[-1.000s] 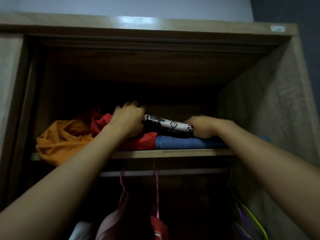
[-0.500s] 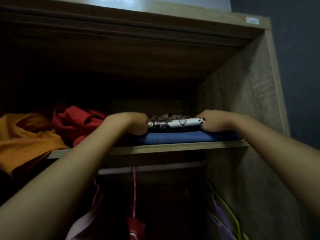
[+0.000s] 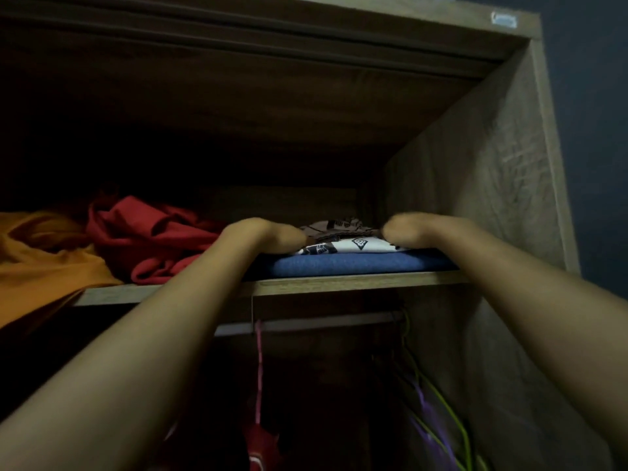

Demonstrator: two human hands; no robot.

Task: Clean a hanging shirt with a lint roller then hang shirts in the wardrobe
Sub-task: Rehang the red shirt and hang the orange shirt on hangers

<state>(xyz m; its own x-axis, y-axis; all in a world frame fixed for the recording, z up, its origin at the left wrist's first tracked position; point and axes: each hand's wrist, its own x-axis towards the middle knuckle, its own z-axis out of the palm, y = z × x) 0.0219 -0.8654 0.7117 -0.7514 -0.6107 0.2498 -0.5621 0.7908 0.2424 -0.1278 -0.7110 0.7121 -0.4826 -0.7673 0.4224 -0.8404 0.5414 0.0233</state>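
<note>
A folded black-and-white patterned shirt (image 3: 343, 244) lies on a folded blue garment (image 3: 339, 263) on the wardrobe's upper shelf (image 3: 339, 285), close to the right wall. My left hand (image 3: 265, 234) grips the shirt's left end and my right hand (image 3: 414, 229) grips its right end. Both wrists bend down over the stack, so the fingers are hidden behind the hands. No lint roller is in view.
Crumpled red cloth (image 3: 153, 239) and orange cloth (image 3: 44, 263) fill the shelf's left part. Below it runs a hanging rail (image 3: 323, 322) with a pink hanger (image 3: 259, 368), a red shirt (image 3: 260, 447) and green and purple hangers (image 3: 438, 409). The wardrobe's side wall (image 3: 475, 181) stands at the right.
Both hands have carried the patterned shirt to the right and deeper onto the blue garment. My view has come closer and swung right, toward the side wall.
</note>
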